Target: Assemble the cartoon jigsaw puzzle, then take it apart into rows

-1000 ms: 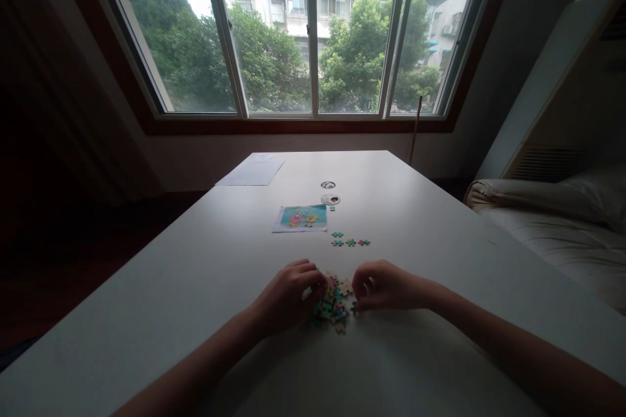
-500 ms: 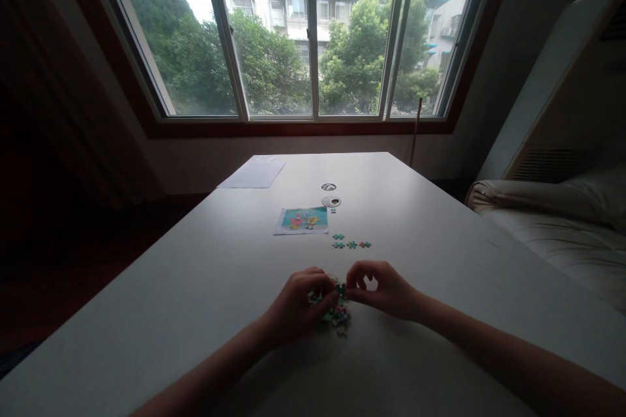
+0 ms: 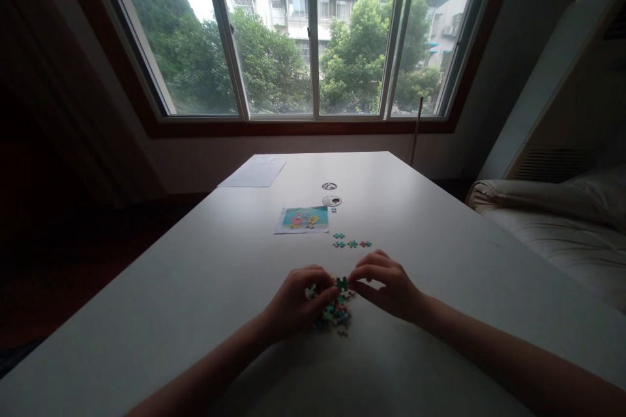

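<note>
A dark green jigsaw puzzle piece point(image 3: 341, 284) is held up between my two hands, above a loose pile of puzzle pieces point(image 3: 337, 314). My left hand point(image 3: 302, 296) is closed, with thumb and forefinger pinching the piece at its left edge. From the other side, the thumb and forefinger of my right hand point(image 3: 386, 283) close on its right edge. Part of the pile is hidden behind my left hand. Farther off, several separate puzzle pieces point(image 3: 353, 244) lie flat in a short row, with another piece point(image 3: 339, 235) just beyond them.
A cartoon picture sheet point(image 3: 306, 219) lies left of the row. Past it are a small piece point(image 3: 334, 210) and two round black-and-white items point(image 3: 331, 201). Paper sheets point(image 3: 252, 172) rest at the white table's point(image 3: 186, 273) far left corner. A padded seat point(image 3: 548, 215) stands at right.
The fingers of my right hand have straightened and its knuckles have risen a little. The green piece now shows more plainly between my hands. My left hand stays nearly still.
</note>
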Action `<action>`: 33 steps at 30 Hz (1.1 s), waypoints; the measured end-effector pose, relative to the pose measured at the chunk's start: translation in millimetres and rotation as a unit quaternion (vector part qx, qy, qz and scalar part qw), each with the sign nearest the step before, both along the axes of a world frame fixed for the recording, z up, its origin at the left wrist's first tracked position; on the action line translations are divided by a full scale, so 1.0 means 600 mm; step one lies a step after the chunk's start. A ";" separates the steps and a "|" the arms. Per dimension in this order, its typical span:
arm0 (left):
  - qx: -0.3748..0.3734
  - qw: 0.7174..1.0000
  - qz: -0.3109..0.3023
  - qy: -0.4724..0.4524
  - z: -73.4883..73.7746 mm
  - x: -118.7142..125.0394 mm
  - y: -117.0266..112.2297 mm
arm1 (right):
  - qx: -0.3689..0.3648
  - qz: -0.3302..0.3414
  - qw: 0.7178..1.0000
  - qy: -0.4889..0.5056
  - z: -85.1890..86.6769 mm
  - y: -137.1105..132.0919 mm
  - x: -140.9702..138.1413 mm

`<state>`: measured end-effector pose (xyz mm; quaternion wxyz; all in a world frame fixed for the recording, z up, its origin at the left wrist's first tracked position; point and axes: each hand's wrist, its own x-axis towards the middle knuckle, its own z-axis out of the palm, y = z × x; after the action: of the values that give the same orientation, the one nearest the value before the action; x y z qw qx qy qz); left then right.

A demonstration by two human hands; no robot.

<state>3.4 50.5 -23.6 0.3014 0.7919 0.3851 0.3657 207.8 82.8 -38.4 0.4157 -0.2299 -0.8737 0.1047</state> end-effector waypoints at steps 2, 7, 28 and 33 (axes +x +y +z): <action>0.023 1.000 0.007 0.015 -0.005 -0.008 0.007 | 0.020 -0.022 0.999 0.015 -0.001 0.009 0.006; 0.066 0.993 0.075 0.062 -0.033 -0.044 0.040 | 0.057 -0.110 0.991 0.040 -0.015 0.059 0.047; 0.041 0.981 0.145 0.123 -0.052 -0.058 0.061 | -0.062 -0.176 0.980 0.066 -0.047 0.095 0.063; 0.038 0.981 0.143 0.123 -0.051 -0.057 0.060 | -0.068 -0.169 0.982 0.056 -0.047 0.093 0.064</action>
<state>-30.8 86.6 -54.0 0.1663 0.7785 0.5142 0.3193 246.1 138.8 -66.7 0.4591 -0.3953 -0.7887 0.1046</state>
